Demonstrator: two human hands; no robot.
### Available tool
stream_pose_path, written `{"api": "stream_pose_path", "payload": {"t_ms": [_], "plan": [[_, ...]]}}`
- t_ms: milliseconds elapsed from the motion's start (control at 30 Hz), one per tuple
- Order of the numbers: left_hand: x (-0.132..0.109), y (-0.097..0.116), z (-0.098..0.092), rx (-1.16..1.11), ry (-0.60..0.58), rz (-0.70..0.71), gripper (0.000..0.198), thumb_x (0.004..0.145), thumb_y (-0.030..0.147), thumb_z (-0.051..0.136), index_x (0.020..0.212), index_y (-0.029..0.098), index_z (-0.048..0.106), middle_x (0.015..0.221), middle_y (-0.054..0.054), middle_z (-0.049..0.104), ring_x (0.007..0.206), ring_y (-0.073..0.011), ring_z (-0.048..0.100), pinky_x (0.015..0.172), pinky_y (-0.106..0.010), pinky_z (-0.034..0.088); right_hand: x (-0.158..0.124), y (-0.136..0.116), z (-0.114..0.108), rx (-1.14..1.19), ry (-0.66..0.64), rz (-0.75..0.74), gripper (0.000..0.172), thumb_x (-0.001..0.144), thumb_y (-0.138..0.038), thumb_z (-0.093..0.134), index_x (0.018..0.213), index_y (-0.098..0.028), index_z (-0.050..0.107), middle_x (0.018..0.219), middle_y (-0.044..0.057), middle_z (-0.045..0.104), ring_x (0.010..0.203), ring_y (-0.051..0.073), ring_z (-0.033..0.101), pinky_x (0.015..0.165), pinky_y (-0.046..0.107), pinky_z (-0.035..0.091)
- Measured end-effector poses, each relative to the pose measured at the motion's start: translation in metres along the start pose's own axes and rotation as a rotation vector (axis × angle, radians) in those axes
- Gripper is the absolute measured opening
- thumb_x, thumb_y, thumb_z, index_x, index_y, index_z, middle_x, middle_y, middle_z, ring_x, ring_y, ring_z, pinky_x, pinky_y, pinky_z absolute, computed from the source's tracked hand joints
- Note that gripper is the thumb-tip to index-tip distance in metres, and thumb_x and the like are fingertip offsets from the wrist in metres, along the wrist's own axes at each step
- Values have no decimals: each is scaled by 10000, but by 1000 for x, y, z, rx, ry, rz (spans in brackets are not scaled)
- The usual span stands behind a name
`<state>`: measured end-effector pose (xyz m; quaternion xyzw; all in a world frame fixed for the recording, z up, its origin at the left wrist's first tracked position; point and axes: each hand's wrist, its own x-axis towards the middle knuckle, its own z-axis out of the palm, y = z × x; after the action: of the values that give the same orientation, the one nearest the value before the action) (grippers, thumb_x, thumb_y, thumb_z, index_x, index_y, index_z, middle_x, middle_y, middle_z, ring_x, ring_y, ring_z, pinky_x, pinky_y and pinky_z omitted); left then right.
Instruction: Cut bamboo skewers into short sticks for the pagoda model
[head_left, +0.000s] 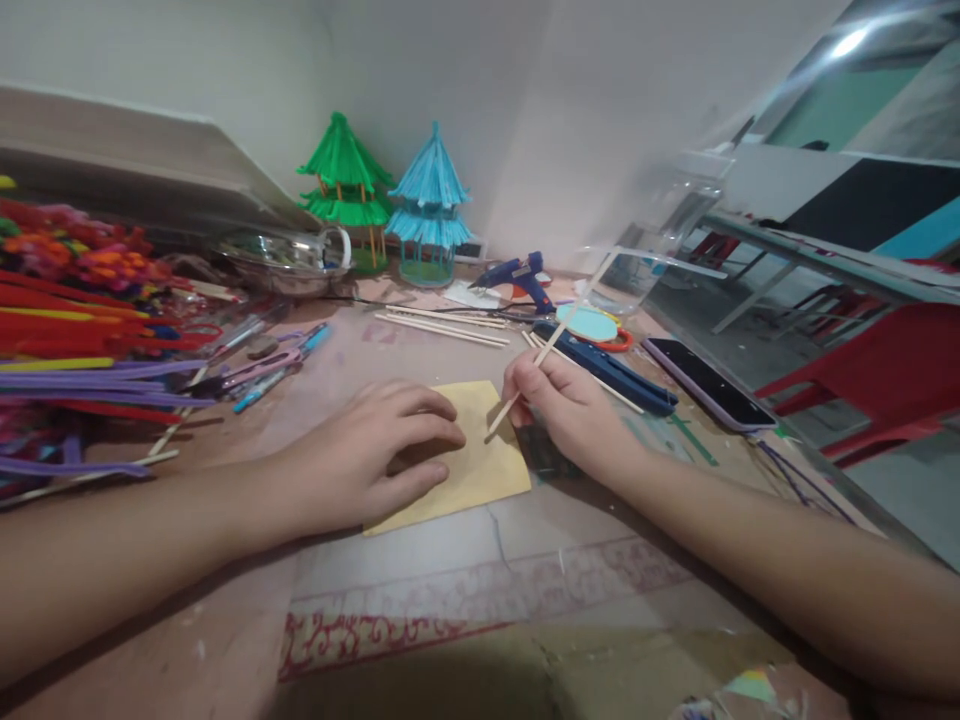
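Note:
My left hand [367,455] lies flat on a tan square of paper [480,465], fingers spread, pinning it to the floor. My right hand [566,405] pinches a thin wooden stick [551,345] like a pen. The stick's lower tip touches the paper near its right edge and its upper end points toward the back right.
Colourful pipe cleaners [67,330] are heaped at left beside pens [277,365]. At the back stand a green pagoda model [345,190], a blue pagoda model [429,205], a metal bowl [281,262] and a blue glue gun [517,275]. Loose sticks [442,325], a blue tool [607,368] and a phone [701,380] lie to the right.

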<state>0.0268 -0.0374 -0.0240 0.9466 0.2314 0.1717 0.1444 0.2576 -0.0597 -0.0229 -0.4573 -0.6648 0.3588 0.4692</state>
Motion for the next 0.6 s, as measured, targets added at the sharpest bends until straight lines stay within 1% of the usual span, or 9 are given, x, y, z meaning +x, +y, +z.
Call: {"api": "stream_pose_path", "payload": {"t_ms": [100,200,300,467,533,600], "plan": [[0,-1,1,-16,3,10,261,938,314,490,1105,238,676,1208,-56,632,1153,-231,555,1025,-406,409,-9,-9,1,-169,-69,-112,436,930,-577,467,709,-207,538,596,-23,516,536,110,496,538,236,415],[1,-2,1,-39,-5,22,273,943,316,478,1118,245,677,1215,-57,635,1154,-230,556,1034,-402,402,-16,-14,3,-274,-210,-233,344,975,-426,433,737,-212,560,667,-6,592,572,116,547,603,248,448],[2,-3,1,-47,-22,46,281,953,320,460,1112,253,681,1205,-55,641,1153,-230,554,1037,-403,395,-20,-15,6,-399,-335,-348,303,980,-340,420,770,-211,597,719,9,646,636,131,593,649,252,458],[3,-4,0,-46,-66,70,273,964,308,439,1077,255,683,1189,-51,642,1150,-223,550,1043,-402,382,-16,-11,4,-546,-355,-442,314,990,-287,360,834,-207,621,767,25,684,703,152,627,684,261,456],[3,-4,0,-40,-68,73,267,962,302,444,1074,253,682,1202,-51,634,1153,-223,547,1044,-404,380,-12,-8,1,-627,-325,-437,308,982,-292,364,850,-199,627,777,38,685,721,164,632,684,267,447],[3,-4,0,-30,-66,74,264,961,293,443,1061,255,685,1213,-53,626,1160,-227,540,1043,-411,379,-9,-5,-1,-705,-262,-396,312,978,-311,370,846,-187,625,758,49,677,712,172,625,665,269,434]]}}
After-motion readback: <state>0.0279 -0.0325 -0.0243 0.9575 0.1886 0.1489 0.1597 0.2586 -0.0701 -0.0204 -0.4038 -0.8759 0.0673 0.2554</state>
